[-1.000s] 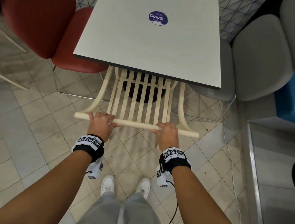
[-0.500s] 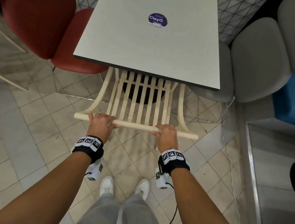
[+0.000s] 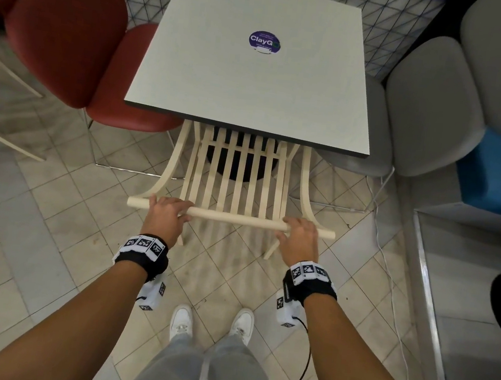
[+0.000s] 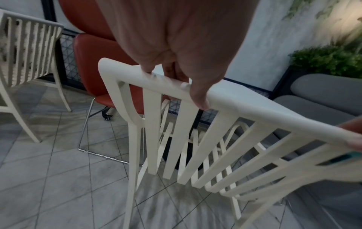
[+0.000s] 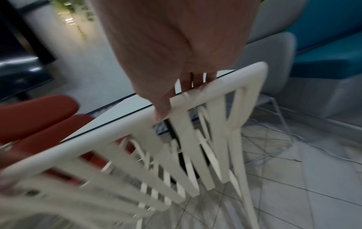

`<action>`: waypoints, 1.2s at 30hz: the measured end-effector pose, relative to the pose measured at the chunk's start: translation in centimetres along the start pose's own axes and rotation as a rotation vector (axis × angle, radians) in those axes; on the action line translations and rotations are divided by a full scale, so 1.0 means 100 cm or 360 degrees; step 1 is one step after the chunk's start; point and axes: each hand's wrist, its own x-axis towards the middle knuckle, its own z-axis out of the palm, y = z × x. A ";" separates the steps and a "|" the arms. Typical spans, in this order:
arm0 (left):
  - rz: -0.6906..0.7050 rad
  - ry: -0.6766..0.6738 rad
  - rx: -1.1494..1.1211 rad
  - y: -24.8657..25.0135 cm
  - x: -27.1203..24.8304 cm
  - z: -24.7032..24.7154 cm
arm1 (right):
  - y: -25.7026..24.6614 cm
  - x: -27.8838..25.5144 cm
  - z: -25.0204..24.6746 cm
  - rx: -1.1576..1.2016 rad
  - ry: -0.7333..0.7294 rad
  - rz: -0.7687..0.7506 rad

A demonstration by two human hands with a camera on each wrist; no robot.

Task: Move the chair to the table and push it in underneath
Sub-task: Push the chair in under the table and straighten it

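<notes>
Two hands: my left hand [image 3: 166, 216] and right hand [image 3: 299, 239] have fingers [image 4: 197, 96] curled over the top rail of the chair [image 3: 237, 185].
Chair: seat tucked under the table [image 3: 251, 95] near edge, back sticking out.
Handling: looks light, stiff, smooth; hold the rail ends.
Views: wrist views show curled fingers; head view shows table overlap.
</notes>
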 end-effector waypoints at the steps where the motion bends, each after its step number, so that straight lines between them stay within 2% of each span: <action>1: 0.0010 -0.0005 0.0004 -0.003 0.001 -0.001 | 0.006 0.001 -0.004 -0.0018 0.0000 0.0014; 4: 0.0031 -0.0036 0.0073 -0.007 0.004 -0.002 | 0.010 0.003 -0.010 -0.0057 -0.0010 -0.0042; 20: 0.0038 -0.0047 0.0159 -0.014 0.005 -0.006 | 0.002 0.000 -0.004 0.0050 0.0002 0.0013; 31: 0.0011 0.0010 0.0087 -0.008 0.010 -0.004 | 0.002 0.003 -0.006 0.0055 0.0048 0.0001; 36: 0.0013 -0.0001 0.0031 -0.011 0.005 -0.006 | 0.004 -0.002 -0.004 0.0131 0.0000 -0.0004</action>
